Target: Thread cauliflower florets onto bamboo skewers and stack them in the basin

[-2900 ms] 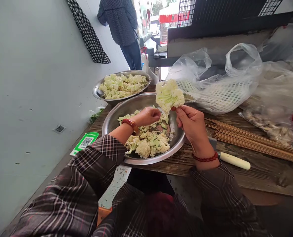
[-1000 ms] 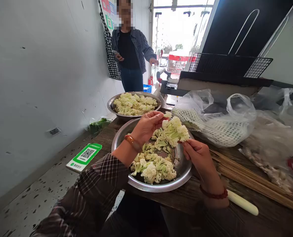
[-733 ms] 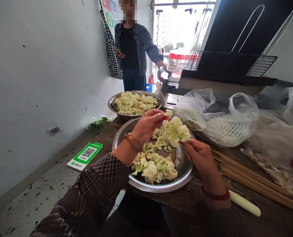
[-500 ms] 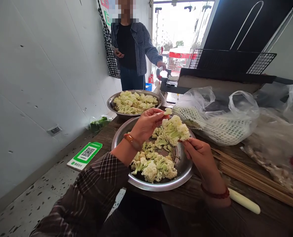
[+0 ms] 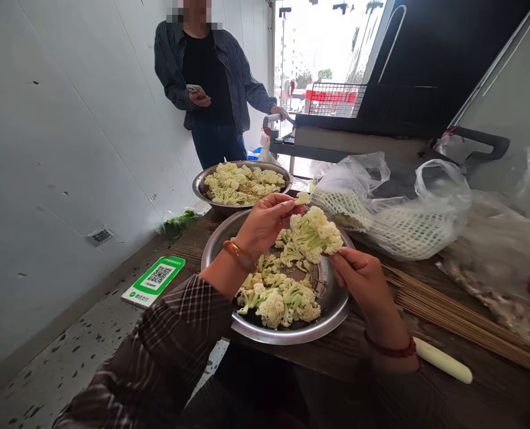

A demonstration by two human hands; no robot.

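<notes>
My left hand (image 5: 268,219) pinches a small cauliflower floret (image 5: 302,198) between thumb and fingers, above the far side of a steel basin. Beside it, my right hand (image 5: 358,275) grips the lower right end of a larger cluster of cauliflower (image 5: 315,233). What lies inside the right fingers is hidden. Both hands are over the near steel basin (image 5: 287,338), where loose cauliflower pieces (image 5: 279,302) lie. Behind it stands a second basin (image 5: 197,187) heaped with cauliflower (image 5: 242,183).
Thin wooden skewers (image 5: 443,307) and a pale handle (image 5: 443,360) lie at right. Plastic bags (image 5: 408,220) sit behind them. A green QR-code sign (image 5: 155,280) is at left. Beyond, a person (image 5: 211,83) holds a phone and touches a black grill-like unit (image 5: 358,134).
The person at the back and the black unit have shifted left, and the wire rack with them. My hands and the cauliflower have barely moved.
</notes>
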